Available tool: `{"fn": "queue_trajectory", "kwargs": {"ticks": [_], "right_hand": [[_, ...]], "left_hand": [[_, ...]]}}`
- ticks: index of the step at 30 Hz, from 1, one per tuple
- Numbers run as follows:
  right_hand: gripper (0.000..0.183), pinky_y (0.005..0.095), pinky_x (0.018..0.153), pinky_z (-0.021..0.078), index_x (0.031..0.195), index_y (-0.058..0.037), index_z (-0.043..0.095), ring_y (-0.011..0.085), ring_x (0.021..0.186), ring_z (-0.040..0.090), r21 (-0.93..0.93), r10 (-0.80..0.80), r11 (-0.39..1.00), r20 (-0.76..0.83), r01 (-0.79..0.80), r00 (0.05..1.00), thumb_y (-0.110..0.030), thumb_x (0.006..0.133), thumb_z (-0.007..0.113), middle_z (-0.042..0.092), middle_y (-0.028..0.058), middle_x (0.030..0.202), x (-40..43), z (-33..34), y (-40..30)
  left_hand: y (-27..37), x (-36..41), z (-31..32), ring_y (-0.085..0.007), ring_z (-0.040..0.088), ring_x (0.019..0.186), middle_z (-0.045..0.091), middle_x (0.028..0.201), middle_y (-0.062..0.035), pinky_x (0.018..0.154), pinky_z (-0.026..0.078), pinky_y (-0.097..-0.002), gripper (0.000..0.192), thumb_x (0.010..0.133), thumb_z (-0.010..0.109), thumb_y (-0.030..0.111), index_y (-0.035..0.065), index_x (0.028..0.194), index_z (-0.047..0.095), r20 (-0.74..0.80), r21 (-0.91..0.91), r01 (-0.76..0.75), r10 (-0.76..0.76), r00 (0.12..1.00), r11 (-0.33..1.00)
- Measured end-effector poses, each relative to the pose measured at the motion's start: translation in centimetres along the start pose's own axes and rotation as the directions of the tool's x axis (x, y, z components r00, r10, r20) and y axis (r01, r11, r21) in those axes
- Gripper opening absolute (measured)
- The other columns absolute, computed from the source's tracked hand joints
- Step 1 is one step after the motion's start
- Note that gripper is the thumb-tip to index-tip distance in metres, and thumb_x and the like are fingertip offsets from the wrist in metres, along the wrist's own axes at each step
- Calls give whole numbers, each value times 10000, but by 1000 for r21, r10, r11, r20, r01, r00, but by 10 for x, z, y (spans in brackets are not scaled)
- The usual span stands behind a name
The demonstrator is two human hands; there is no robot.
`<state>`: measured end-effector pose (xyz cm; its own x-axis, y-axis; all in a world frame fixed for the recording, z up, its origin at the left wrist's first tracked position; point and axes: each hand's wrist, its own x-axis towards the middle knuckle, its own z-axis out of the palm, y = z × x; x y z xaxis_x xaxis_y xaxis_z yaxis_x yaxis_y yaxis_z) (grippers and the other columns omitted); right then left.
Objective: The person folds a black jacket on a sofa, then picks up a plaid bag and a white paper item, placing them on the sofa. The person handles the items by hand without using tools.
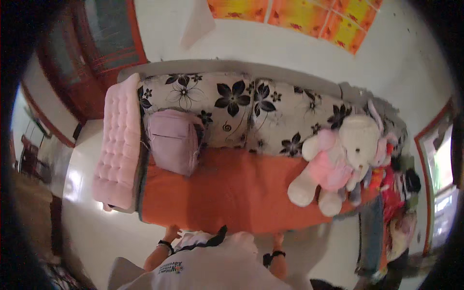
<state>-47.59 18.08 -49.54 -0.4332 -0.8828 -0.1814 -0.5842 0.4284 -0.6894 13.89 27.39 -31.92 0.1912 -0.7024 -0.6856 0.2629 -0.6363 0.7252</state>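
My left hand (172, 232) is low in the view, just off the front edge of the sofa's orange seat cover (232, 188), with its fingers apart and nothing seen in it. At the same edge, farther right, is my right hand (278, 237); its fingers are too blurred to read. Dark bands circle both wrists. A pinkish-purple backpack (170, 141) leans on the floral backrest at the left of the seat. On the right sits a large white and pink plush elephant (331, 166).
A pink tufted cushion (117, 145) drapes over the sofa's left arm. Clothes (389, 192) are heaped at the right end, above a dark grey-blue sofa arm (370, 233). Pale glossy floor (83, 174) shows at the left, near a reddish wooden door (105, 40).
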Motion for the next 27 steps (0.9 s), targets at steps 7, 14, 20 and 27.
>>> {"fn": "queue_trajectory", "kwargs": {"ticks": [7, 14, 20, 27], "right_hand": [[257, 392, 628, 452, 886, -10, 606, 321, 698, 587, 165, 125, 977, 65, -135, 990, -208, 734, 546, 620, 161, 729, -189, 43, -128], [241, 371, 704, 447, 908, -48, 599, 273, 772, 588, 85, 356, 926, 136, -369, 925, -238, 771, 541, 611, 148, 797, -305, 26, -146], [188, 333, 687, 458, 894, -59, 606, 238, 755, 586, -106, 463, 879, -54, -466, 885, -197, 779, 547, 601, 133, 763, -387, 20, -166], [170, 371, 672, 445, 830, -29, 587, 304, 768, 571, 187, 262, 947, 18, -261, 965, -181, 802, 517, 607, 155, 791, -468, 44, -143]], "left_hand": [[17, 32, -129, -253, 529, 432, 541, 734, -157, 379, 451, -309, 395, 816, 391, 422, 40, 875, 468, -38, 244, 224, -221, 974, 944], [51, 45, -153, -168, 496, 478, 551, 690, -105, 400, 384, -282, 95, 789, 448, 103, 65, 765, 531, 153, 15, 303, -301, 941, 953], [66, 36, -81, -168, 524, 570, 570, 713, -75, 460, 393, -273, 162, 697, 430, -20, 42, 774, 559, 451, 472, -389, 162, 878, 791], [31, -8, -89, -150, 547, 705, 565, 775, -39, 608, 449, -252, 157, 729, 433, 46, 48, 832, 552, 762, 530, -751, 166, 626, 395]]}}
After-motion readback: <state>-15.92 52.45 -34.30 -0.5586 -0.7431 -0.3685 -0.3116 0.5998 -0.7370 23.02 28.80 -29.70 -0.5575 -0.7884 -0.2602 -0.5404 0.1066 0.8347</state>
